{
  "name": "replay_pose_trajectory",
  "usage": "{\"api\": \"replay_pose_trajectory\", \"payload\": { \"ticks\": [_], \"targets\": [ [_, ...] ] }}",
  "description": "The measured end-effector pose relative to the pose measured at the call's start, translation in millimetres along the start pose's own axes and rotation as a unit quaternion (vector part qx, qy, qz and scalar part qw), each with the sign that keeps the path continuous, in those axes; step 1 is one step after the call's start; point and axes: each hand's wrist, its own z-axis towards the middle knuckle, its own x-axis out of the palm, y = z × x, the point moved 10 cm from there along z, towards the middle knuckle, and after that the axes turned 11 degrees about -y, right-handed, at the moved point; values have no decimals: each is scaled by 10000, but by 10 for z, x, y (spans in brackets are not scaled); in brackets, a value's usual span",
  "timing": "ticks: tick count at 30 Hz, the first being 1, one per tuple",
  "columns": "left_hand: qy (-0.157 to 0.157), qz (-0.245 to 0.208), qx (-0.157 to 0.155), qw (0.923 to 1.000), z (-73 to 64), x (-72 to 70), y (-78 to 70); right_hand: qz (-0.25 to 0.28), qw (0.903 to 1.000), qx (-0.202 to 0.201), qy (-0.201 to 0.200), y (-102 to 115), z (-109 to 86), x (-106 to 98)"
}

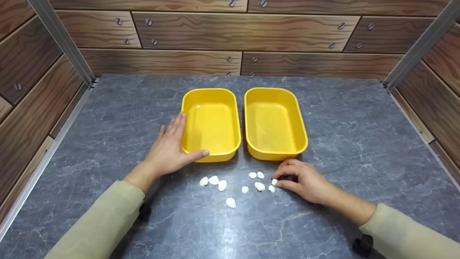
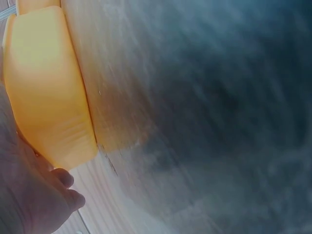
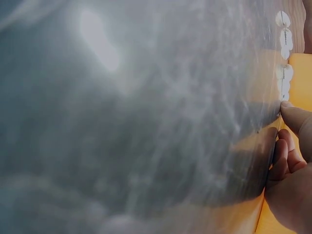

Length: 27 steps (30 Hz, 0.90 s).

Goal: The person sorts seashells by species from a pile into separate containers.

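The right hand (image 1: pixel 305 180) pinches a small shell (image 1: pixel 274 182) between thumb and fingertips, just in front of the near end of the right tub (image 1: pixel 275 155). Whether that hand's knuckles touch the tub wall, I cannot tell. The left hand (image 1: pixel 169 153) is spread, its fingers straight along the outer side of the left tub (image 1: pixel 219 157) and its thumb reaching over the near corner. The two hands stand well apart, with loose shells on the table (image 1: pixel 172 223) between them.

Closest to the right hand is a loose shell (image 1: pixel 271 189), just below the pinched one, with four more a little farther toward the left hand. A cluster of three (image 1: pixel 214 180) sits nearer the left thumb, and a single larger shell (image 1: pixel 230 203) lies closer to the person.

The shells look light, hard and smooth — likely a bit slippery, and perhaps brittle at a thin edge. A light pinch across opposite edges should suit them better than a squeeze; lying so flat, they probably need a fingertip worked under the rim. The tubs seem light and fairly stiff, likely to slide if bumped — the side wall or lip gives the surest hold.
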Motion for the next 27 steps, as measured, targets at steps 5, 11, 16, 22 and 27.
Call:
{"api": "replay_pose_trajectory", "payload": {
  "ticks": [5, 11, 16, 22, 27],
  "targets": [
    [55, 9, -18, 10000, -3, 24, 7, 102, 9995, -303, -29, 74, 0, 2],
    [51, 52, -39, 10000, 4, 14, 19, 148, 9982, -567, -91, 154, 14, -3],
    [45, 71, -9, 10000, 10, 13, 10, 65, 9981, -613, -85, 176, 16, -8],
    [15, 12, 9, 10000, 4, 7, 4, 85, 9987, -499, -37, 166, 41, -1],
    [-18, 16, 52, 10000, 2, -6, -8, 131, 9981, -597, -73, 173, 50, -6]
  ]
}}
